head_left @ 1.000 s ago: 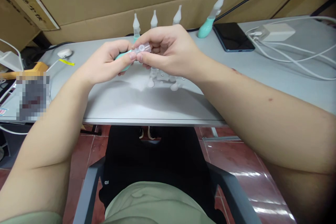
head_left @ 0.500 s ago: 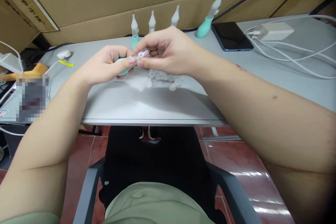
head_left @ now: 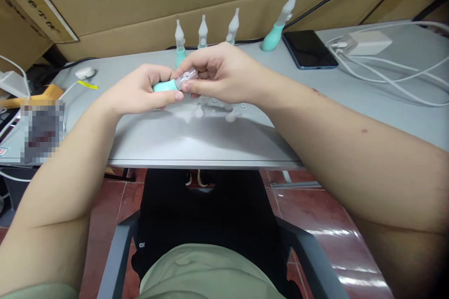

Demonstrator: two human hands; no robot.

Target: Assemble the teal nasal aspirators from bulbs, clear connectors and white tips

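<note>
My left hand (head_left: 142, 88) is closed around a mint-green squeeze bulb (head_left: 164, 86), with the thumb lying along its near side. A clear plastic tube (head_left: 186, 77) with a small round port sits at the bulb's right end. The fingertips of my right hand (head_left: 219, 72) pinch this tube. Small translucent plastic pieces (head_left: 230, 116) lie on the desk under my right hand, which partly hides them. Behind my hands stand nasal aspirators with white pointed tips: a left one (head_left: 180, 39), a middle one (head_left: 203, 32) and a right one (head_left: 233, 28), their lower parts partly covered.
Another aspirator (head_left: 272, 37) leans at the back right, beside a dark phone (head_left: 310, 49). A white charger (head_left: 370, 42) with looped cables lies farther right. On the left are a white device (head_left: 84, 73) and an orange object (head_left: 49, 95). Cardboard (head_left: 140, 0) rises behind the desk (head_left: 210, 145).
My left thumb has shifted off the joint to the near side, showing more of the bulb. My right hand has lowered slightly, still pinching the tube.
</note>
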